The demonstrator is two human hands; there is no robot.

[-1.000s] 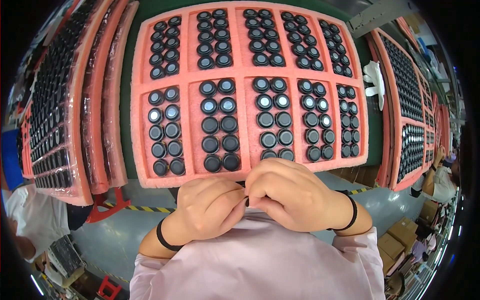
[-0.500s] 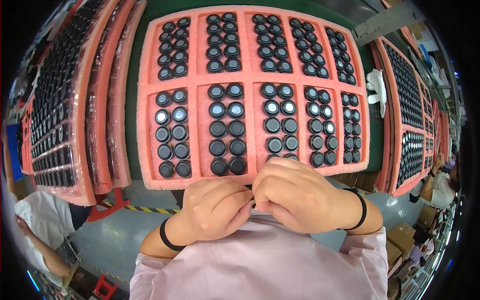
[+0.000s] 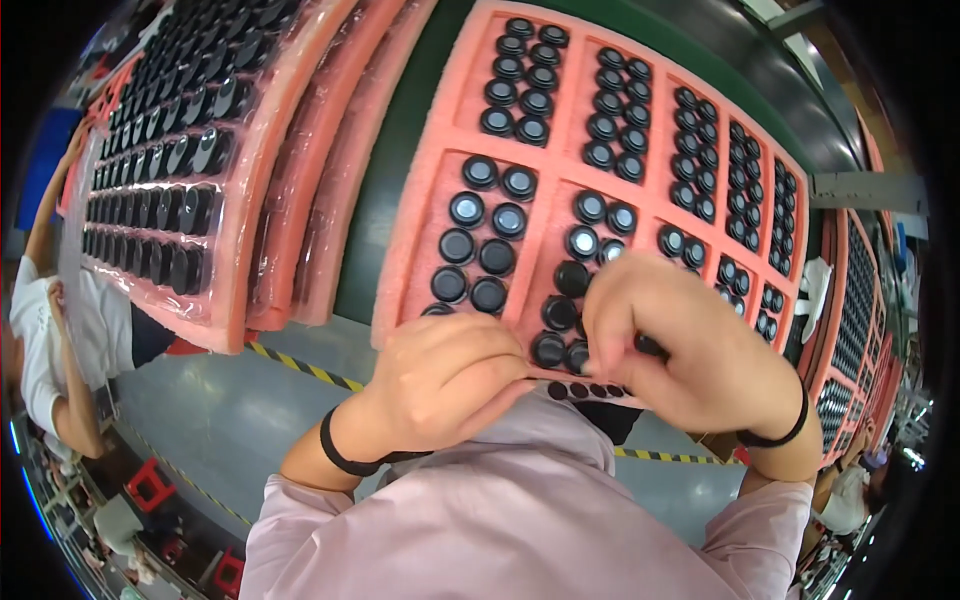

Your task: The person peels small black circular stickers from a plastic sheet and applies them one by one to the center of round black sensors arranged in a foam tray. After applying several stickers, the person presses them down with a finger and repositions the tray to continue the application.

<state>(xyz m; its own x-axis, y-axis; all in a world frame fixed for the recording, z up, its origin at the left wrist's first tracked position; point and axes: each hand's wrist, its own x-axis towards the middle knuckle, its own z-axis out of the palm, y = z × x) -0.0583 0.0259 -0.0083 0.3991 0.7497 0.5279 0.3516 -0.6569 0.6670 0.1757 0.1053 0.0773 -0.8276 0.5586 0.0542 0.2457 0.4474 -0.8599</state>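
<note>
A thin strip with several small black round pads (image 3: 581, 391) stretches between my hands, just off the near edge of a pink foam tray (image 3: 408, 245). My left hand (image 3: 450, 378) pinches the strip's left end between closed fingers. My right hand (image 3: 690, 335), slightly blurred, is bent over the strip's right end. Its fingertips are drawn together, and what they hold is hidden. The tray's compartments carry paired rows of black round caps (image 3: 490, 293); many have a pale disc on top. My right hand covers some of the caps.
On the left, pink foam trays (image 3: 240, 230) stand stacked, with black parts under clear film. More loaded trays (image 3: 850, 300) stand at the right beside a white glove (image 3: 815, 295). A person in a white top (image 3: 75, 335) is at the left. A red stool (image 3: 150, 485) stands on the floor.
The view has turned, so the tray sits farther right and tilted. My hands have moved apart, the right one rightward and up, and the strip of black pads now shows between them.
</note>
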